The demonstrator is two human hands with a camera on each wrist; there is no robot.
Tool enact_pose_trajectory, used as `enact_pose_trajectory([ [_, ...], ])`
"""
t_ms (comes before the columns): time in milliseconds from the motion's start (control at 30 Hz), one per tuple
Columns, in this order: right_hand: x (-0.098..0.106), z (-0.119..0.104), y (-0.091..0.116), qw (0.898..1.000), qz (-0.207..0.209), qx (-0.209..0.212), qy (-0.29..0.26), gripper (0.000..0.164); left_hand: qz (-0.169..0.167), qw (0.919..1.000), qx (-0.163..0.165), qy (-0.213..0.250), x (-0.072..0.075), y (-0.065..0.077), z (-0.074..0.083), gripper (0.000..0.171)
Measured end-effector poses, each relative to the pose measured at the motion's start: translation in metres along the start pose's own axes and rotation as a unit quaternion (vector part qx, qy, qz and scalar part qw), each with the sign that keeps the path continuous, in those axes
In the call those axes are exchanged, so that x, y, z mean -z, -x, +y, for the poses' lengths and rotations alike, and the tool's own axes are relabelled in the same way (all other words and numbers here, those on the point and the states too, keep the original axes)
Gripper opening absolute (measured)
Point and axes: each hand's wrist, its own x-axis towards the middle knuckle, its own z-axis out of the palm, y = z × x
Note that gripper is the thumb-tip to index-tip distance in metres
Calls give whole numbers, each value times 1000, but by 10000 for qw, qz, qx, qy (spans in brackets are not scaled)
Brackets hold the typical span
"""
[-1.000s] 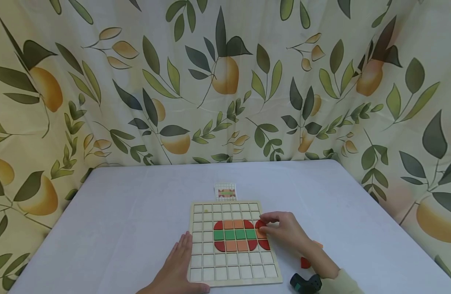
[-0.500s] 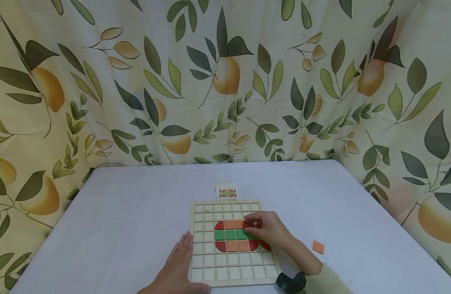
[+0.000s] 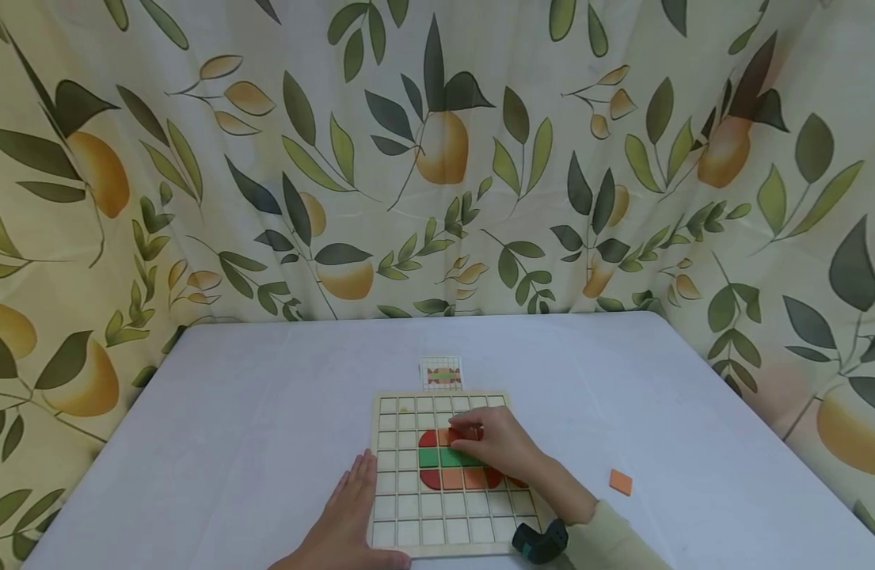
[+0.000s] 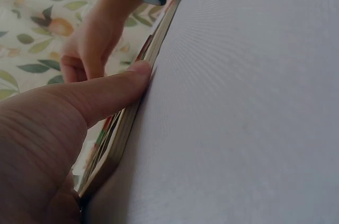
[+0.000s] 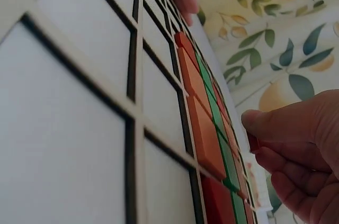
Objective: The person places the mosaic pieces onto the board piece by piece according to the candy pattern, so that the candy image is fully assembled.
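Observation:
A wooden grid board (image 3: 451, 549) lies on the table, with red, orange and green tiles (image 3: 428, 457) set in rows at its middle. My left hand (image 3: 346, 511) rests along the board's left side, fingers straight, while its thumb (image 4: 114, 92) lies over the front edge. Above the upper row of tiles, my right hand (image 3: 504, 445) pinches a small red tile (image 5: 253, 142) between thumb and fingers. That hand covers part of the upper and green rows in the head view.
Behind the board lies a small card (image 3: 443, 374) printed with a tile pattern. One orange tile (image 3: 621, 482) sits on the white-covered table (image 3: 252, 443) to the right. A leaf-and-fruit patterned curtain (image 3: 408, 237) hangs around the table.
My right hand has moved left over the board, from the right end of the tiles to the upper row. The orange tile has come fully into sight. My left hand stays put.

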Motion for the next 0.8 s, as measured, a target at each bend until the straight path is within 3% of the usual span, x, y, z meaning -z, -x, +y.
enact_pose_trajectory([
  [400, -13, -12, -18, 9995, -229, 233, -6, 28, -69, 9999, 42, -94, 1, -1, 0, 127],
  [800, -26, -24, -34, 9987, -508, 68, 32, 28, -57, 10000, -16, -79, 0, -1, -2, 127],
])
